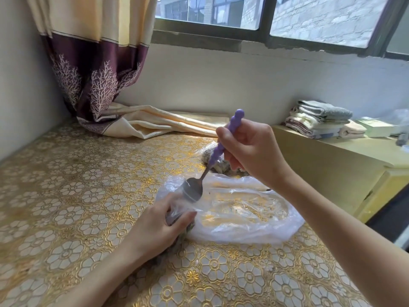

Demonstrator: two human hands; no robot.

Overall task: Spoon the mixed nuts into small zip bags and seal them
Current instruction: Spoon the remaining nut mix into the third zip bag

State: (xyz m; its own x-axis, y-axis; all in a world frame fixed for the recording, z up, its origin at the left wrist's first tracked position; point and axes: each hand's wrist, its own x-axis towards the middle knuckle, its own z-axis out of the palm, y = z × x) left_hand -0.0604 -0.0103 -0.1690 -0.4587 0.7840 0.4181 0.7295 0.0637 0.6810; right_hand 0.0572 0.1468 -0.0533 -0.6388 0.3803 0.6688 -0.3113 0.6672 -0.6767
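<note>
My right hand [250, 151] grips the purple beaded handle of a metal spoon [194, 189], bowl pointing down to the left. The spoon's bowl is at the mouth of a small clear zip bag [177, 209] that my left hand [159, 227] holds upright on the table. Dark nuts show through the small bag under my fingers. A large crumpled clear plastic bag [243, 213] lies flat to the right of it, with only a few bits inside. Behind my right hand another clear bag with nuts [208, 154] is partly hidden.
The table [77, 207] has a gold floral cover. A curtain [99, 74] hangs at the back left, its hem pooled on the table. A yellow cabinet [332, 169] with folded towels [318, 118] stands to the right, under the window.
</note>
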